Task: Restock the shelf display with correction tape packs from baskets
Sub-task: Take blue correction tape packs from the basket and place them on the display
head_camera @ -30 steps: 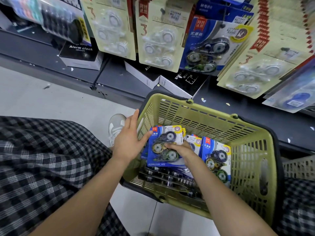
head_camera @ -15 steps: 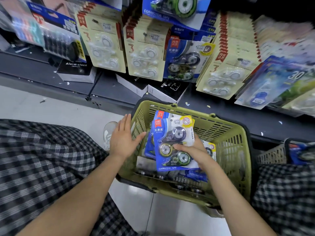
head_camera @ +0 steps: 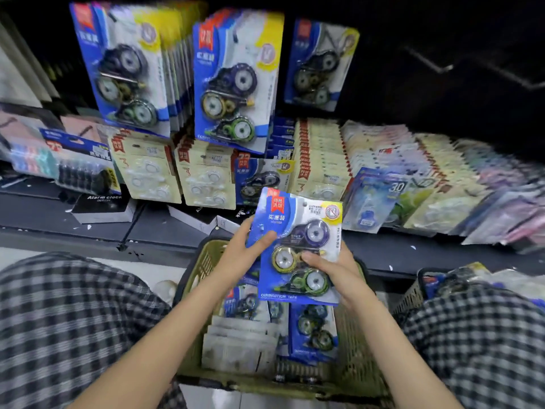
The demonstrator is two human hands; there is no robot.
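1. Correction tape pack: blue card carrying three dispensers, held upright above the green basket, below the hanging rows. Its top edge reaches the foot of the lower hanging row; its bottom edge overlaps the basket opening.
2. Left hand: grips the pack's left edge, thumb across the front of the card, fingers behind it. Forearm rises from the lower left, over the basket's near rim.
3. Right hand: holds the pack's lower right side, thumb lying on the front beside the yellow dispenser, fingers curled behind. Forearm enters from the lower right.
4. Green basket: on the floor between the checked-trouser knees, more blue packs and pale card backs lying inside. Far rim close to the dark shelf base.
5. Upper hanging row: blue packs of the same kind, three columns, blurred. Dark open space to the right of the third column.
6. Lower hanging row: cream cards marked 3, packed edge to edge.
7. Second basket: at the right knee, partly hidden.
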